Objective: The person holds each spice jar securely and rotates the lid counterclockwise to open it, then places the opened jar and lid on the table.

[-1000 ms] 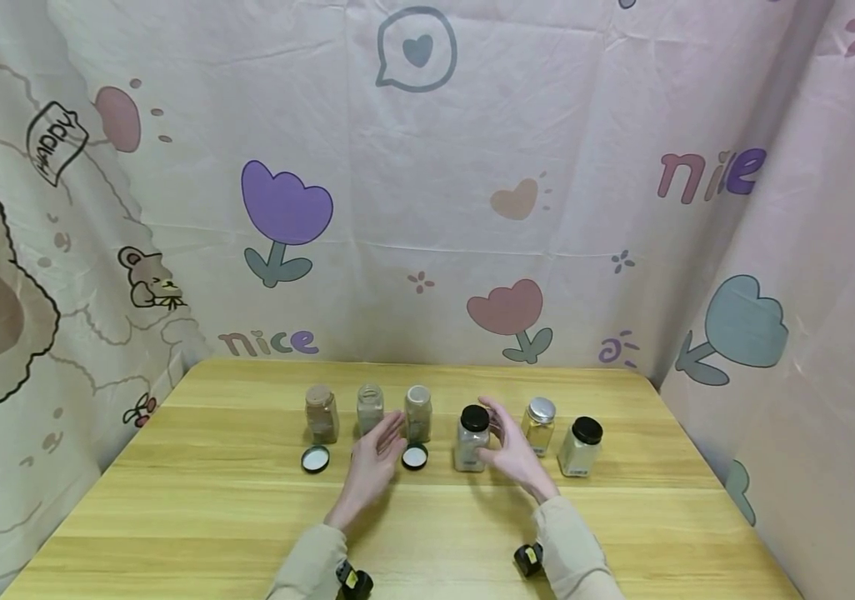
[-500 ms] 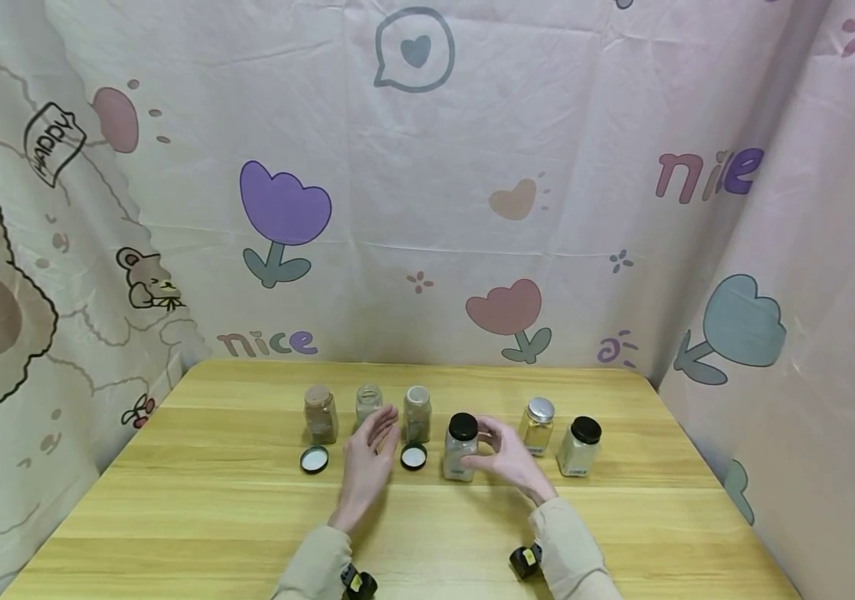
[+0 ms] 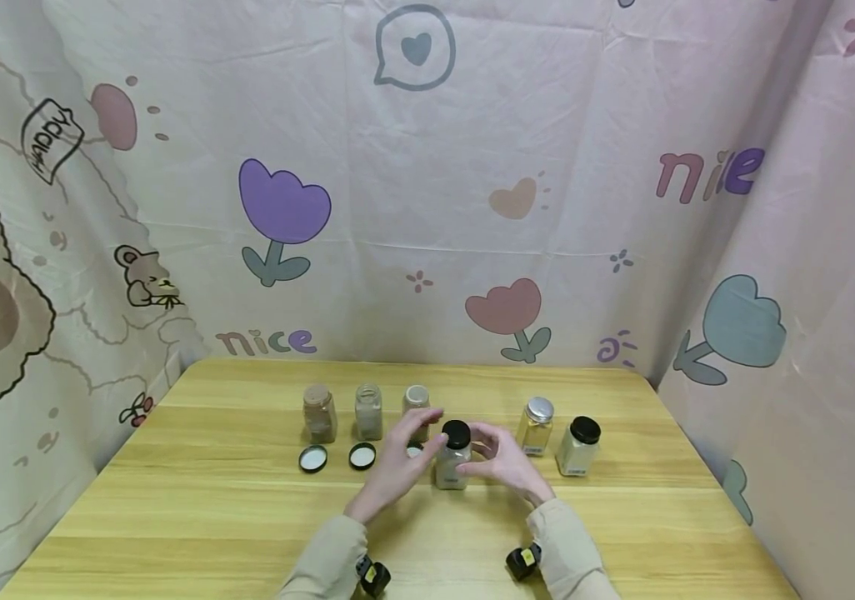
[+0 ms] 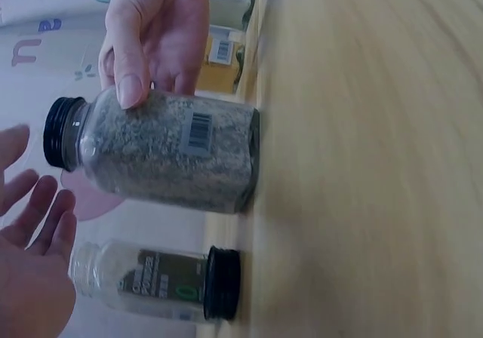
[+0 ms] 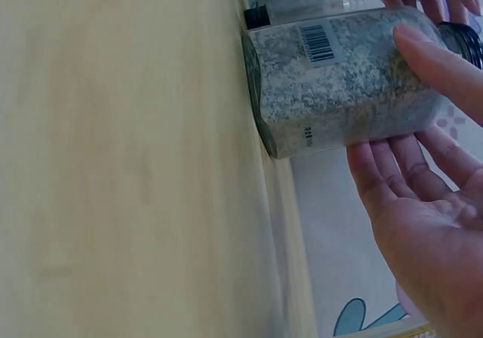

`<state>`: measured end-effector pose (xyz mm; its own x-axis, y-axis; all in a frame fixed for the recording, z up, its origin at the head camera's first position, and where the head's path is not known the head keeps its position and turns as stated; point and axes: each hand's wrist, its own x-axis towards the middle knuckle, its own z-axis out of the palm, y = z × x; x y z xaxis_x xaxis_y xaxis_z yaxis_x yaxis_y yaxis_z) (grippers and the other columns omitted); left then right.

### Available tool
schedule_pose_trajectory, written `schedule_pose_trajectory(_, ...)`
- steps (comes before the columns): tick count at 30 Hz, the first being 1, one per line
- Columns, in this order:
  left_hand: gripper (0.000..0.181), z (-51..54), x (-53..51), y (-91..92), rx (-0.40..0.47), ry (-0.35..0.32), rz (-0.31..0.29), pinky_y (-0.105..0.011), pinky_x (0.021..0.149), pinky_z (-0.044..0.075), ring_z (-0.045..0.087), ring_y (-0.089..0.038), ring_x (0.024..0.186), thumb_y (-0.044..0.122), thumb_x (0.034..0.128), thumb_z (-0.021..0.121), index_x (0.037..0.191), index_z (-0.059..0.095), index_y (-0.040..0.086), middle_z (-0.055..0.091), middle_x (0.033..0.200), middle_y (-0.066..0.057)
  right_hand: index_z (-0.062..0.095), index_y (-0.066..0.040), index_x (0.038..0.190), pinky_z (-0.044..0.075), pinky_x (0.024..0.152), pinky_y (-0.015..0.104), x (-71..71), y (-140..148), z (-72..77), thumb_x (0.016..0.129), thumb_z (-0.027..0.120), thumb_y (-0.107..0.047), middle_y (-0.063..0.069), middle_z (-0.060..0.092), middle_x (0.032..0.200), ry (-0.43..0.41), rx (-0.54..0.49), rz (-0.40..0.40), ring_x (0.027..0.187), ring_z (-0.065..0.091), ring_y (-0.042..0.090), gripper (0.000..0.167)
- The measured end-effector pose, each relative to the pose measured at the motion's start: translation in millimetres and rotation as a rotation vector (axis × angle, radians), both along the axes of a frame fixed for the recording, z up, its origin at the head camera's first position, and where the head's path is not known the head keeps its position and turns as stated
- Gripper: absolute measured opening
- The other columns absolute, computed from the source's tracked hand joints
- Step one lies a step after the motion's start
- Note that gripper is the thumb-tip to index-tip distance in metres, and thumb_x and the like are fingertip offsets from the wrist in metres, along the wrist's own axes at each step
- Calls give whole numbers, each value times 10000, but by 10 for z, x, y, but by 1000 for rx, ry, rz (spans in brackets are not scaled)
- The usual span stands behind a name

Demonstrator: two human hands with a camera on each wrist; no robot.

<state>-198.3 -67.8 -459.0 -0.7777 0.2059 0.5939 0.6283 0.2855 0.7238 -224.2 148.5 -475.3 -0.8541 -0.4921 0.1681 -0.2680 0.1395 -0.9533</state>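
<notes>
Jar (image 3: 451,472) (upright, black lid (image 4: 64,133) on) — pinched by its body within right grip (image 3: 508,463); left grip (image 3: 395,465) — spread, just beside lid.

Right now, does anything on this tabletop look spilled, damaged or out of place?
Nothing stands out: no spill or damage shows. The clear, black-lidded jar of greyish flakes is roughly upright in the right hand. Farther left, round black lids lie white side up, neatly before transparent jars.
</notes>
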Motion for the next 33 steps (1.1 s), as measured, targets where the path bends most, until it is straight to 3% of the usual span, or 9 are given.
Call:
schedule_pose_trajectory(3, 385, 32, -3, 41, -85, -18, -41, -396, 994, 570, 626, -301, 1194, 177, 975, 667, 1337, 615, 58, 646, 1318, -121, 557, 48, 1336, 458, 1153, 302, 5, -1, -4, 801, 805, -35, 135, 649, 1287, -9, -16, 18, 1152, 619, 7, 596)
schedule_pose_trajectory(7, 424, 63, -14, 65, -162, -26, -123, -468, 1066, 540, 596, -320, 1275, 186, 996, 635, 1389, 571, 42, 610, 1388, -145, 554, 58, 1339, 461, 1086, 173, 5, -1, -22, 803, 800, -25, 218, 634, 1293, 9, -43, 40, 1140, 626, 10, 596)
schedule_pose_trajectory(10, 448, 71, -21, 70, -185, -25, -187, -504, 1118, 492, 555, -356, 1332, 159, 1005, 613, 1418, 534, 3, 569, 1440, -198, 548, 71, 1340, 467, 1072, 155, 5, 1, -44, 804, 797, -11, 298, 602, 1302, 17, -58, 48, 1132, 629, 17, 597)
schedule_pose_trajectory(13, 460, 66, -32, 74, -193, -29, -213, -515, 1137, 468, 521, -366, 1370, 131, 1004, 604, 1429, 515, -21, 540, 1470, -221, 542, 79, 1342, 474, 1075, 160, 6, 1, -61, 806, 797, -5, 305, 595, 1298, 12, -69, 51, 1127, 635, 26, 599)
schedule_pose_trajectory(25, 436, 49, -92, 99, -198, 29, -184, -455, 1080, 535, 606, -345, 1280, 49, 936, 669, 1354, 580, -38, 635, 1361, -210, 559, 71, 1335, 476, 1087, 170, -15, 8, -111, 804, 818, -48, 59, 681, 1254, 53, -98, 58, 1147, 635, 33, 602)
schedule_pose_trajectory(33, 422, 78, -74, 122, -187, 54, -146, -433, 1033, 568, 644, -328, 1209, 56, 904, 711, 1303, 616, -45, 670, 1290, -191, 557, 97, 1323, 481, 1083, 157, -25, -2, -154, 807, 800, 2, -4, 650, 1244, 136, -115, 64, 1154, 614, 3, 578)
